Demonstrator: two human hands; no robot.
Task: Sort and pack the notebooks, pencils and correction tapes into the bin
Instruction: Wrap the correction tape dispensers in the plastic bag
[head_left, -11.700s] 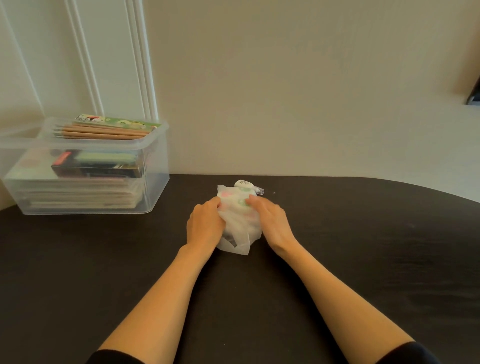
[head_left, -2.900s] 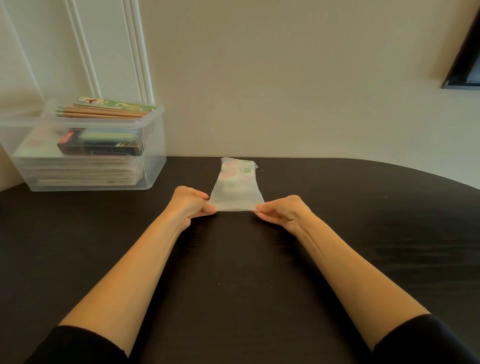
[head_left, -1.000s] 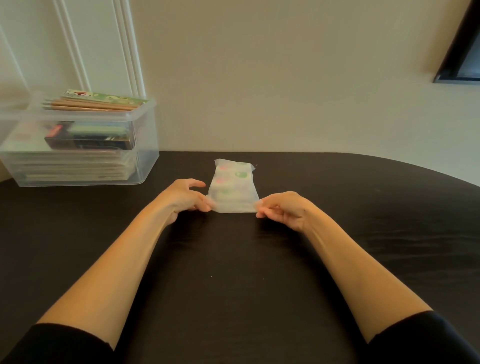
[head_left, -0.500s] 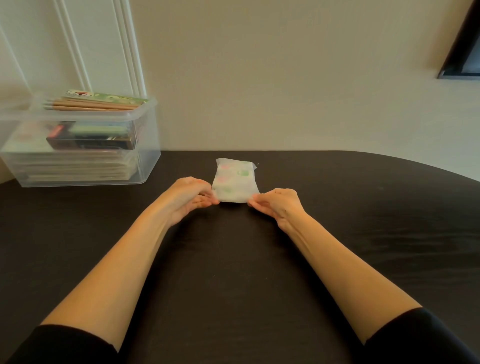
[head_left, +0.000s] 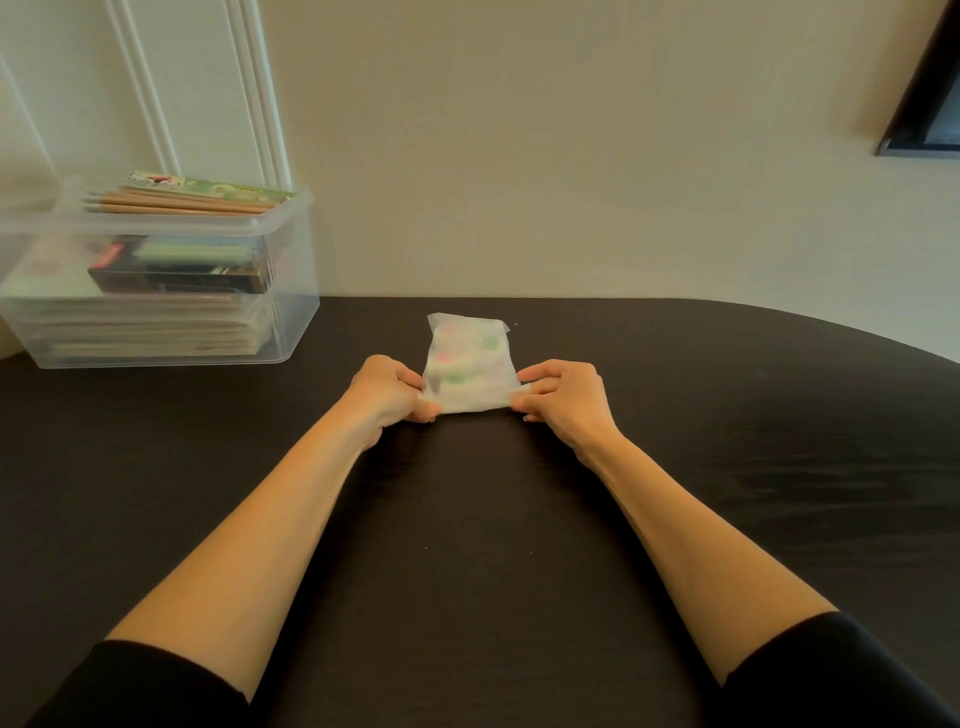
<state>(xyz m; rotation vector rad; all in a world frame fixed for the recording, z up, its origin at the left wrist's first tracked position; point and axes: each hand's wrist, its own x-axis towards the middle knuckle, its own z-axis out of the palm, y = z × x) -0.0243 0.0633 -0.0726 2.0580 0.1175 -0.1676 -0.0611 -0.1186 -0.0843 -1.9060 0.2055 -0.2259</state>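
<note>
A translucent white bag with pink and green correction tapes showing through it lies on the dark table near its far edge. My left hand pinches the bag's near left corner, and my right hand pinches its near right corner, where the near edge looks rolled over. At the far left stands a clear plastic bin. It holds a stack of notebooks, dark boxes, and pencils on top beside a green pack.
A pale wall runs right behind the table's far edge. White moulding rises behind the bin. A dark frame hangs at the upper right. The table's far right edge curves toward me.
Both hands have pushed the bag's near edge away from me and rolled it over, so the bag looks shorter than 1 s ago. The bin has not moved.
</note>
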